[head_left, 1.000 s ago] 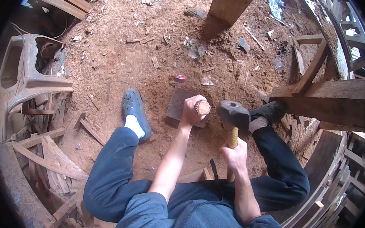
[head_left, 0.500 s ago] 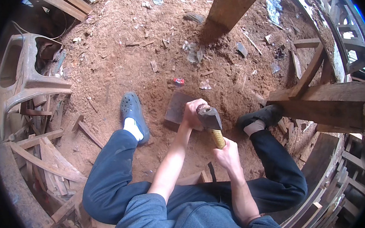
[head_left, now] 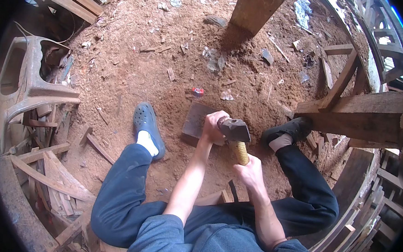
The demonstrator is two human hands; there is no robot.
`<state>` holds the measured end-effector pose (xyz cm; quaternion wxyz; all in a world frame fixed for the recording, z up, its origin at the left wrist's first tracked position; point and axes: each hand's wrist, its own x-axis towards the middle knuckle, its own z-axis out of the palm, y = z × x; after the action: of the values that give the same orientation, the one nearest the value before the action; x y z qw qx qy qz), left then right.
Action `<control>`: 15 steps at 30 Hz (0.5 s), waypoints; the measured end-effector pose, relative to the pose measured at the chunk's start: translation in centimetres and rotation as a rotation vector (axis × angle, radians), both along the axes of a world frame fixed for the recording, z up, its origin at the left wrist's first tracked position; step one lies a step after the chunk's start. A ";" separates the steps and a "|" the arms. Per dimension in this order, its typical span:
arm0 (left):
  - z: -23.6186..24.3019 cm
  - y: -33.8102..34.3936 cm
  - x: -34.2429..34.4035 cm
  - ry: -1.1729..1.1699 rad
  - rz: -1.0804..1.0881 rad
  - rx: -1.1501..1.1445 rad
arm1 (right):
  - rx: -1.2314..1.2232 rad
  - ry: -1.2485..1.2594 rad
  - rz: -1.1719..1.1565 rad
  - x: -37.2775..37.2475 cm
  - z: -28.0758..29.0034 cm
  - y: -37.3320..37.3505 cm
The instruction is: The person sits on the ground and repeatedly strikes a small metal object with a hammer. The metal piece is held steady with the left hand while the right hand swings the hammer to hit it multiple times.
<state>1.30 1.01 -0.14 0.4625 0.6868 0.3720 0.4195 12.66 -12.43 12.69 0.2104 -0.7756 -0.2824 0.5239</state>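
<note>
My right hand [head_left: 249, 170] is wrapped around the yellow handle of a hammer [head_left: 235, 129], whose dark metal head is raised just right of my left hand [head_left: 213, 127]. My left hand is closed in a fist above a flat, brown rectangular block [head_left: 195, 121] on the ground. A small brown rounded end shows between the fist and the hammer head. The rest of what the fist grips is hidden, so I cannot tell its kind.
My shoes stand either side of the block, on sawdust-covered ground. A plastic stool [head_left: 26, 83] lies left, above wood offcuts [head_left: 53, 177]. A thick wooden beam [head_left: 359, 117] is at right, a wooden post [head_left: 252, 13] ahead, and a small red packet [head_left: 197, 91] beyond the block.
The hammer head has turned to lie more level and shifted slightly right and down beside my left hand. Both hands keep their grips in almost the same places.
</note>
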 end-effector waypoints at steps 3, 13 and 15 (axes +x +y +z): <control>0.1 0.0 0.0 -0.028 0.017 -0.013 | 0.013 0.043 -0.047 -0.2 -0.4 -0.2; -0.2 -0.1 0.0 -0.031 0.009 -0.007 | 0.020 -0.091 0.077 0.1 0.5 0.6; -0.3 -0.1 0.1 -0.017 0.015 0.005 | 0.008 -0.106 0.096 0.3 0.6 0.9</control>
<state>1.41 0.91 -0.42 0.4606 0.6816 0.3722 0.4300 12.96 -11.56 13.27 0.1731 -0.7869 -0.3321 0.4905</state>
